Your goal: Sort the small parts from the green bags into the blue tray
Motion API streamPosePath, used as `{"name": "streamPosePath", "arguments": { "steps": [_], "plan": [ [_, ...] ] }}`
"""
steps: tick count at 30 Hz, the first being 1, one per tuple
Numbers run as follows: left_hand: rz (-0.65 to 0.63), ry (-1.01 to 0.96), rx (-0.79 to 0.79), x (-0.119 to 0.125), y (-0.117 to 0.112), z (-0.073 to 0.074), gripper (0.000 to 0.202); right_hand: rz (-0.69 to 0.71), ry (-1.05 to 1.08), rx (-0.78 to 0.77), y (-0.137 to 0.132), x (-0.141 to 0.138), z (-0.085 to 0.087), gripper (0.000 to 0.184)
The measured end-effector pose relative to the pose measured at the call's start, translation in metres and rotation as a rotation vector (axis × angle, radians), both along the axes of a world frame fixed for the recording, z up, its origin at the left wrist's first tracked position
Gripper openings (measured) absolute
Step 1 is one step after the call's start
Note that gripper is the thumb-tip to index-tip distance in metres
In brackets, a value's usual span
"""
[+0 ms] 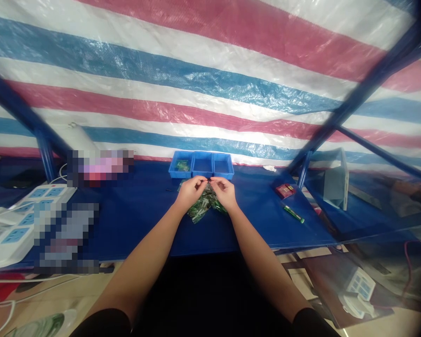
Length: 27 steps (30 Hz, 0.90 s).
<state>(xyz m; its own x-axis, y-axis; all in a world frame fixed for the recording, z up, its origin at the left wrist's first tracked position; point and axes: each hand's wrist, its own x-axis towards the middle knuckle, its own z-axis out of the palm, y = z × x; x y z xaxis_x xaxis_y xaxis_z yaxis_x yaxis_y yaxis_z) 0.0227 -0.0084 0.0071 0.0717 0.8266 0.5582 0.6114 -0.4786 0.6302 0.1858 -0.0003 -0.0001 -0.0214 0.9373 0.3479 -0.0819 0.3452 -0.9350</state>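
Note:
My left hand (191, 193) and my right hand (225, 191) meet fingertip to fingertip over the blue table. Both are closed in a pinch around a tiny dark piece (209, 179), too small to name. Beneath them lies a heap of small green pieces (200, 208) that look like circuit boards, partly covered by the hands. Just beyond my fingers stand three joined blue bins. The left bin (175, 175) has some green pieces inside; the middle bin (202, 175) and the right bin (224, 176) show no pieces.
On the left are a white power strip (23, 224) with cables and blurred-out items. To the right lie a red pack (285, 189) and a green tube-like item (293, 213). A scrap of white paper (269, 168) sits near the striped sheet (196, 103). Blue metal posts (304, 168) flank the table (133, 215).

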Motion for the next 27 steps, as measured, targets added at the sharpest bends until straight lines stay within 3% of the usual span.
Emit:
{"name": "streamPosePath", "arguments": {
  "steps": [27],
  "plan": [
    [-0.018, -0.039, -0.051, 0.0003, -0.0027, 0.0025, 0.025, -0.047, -0.097, 0.031, 0.0009, 0.0014, -0.0013, 0.029]
  ]
}}
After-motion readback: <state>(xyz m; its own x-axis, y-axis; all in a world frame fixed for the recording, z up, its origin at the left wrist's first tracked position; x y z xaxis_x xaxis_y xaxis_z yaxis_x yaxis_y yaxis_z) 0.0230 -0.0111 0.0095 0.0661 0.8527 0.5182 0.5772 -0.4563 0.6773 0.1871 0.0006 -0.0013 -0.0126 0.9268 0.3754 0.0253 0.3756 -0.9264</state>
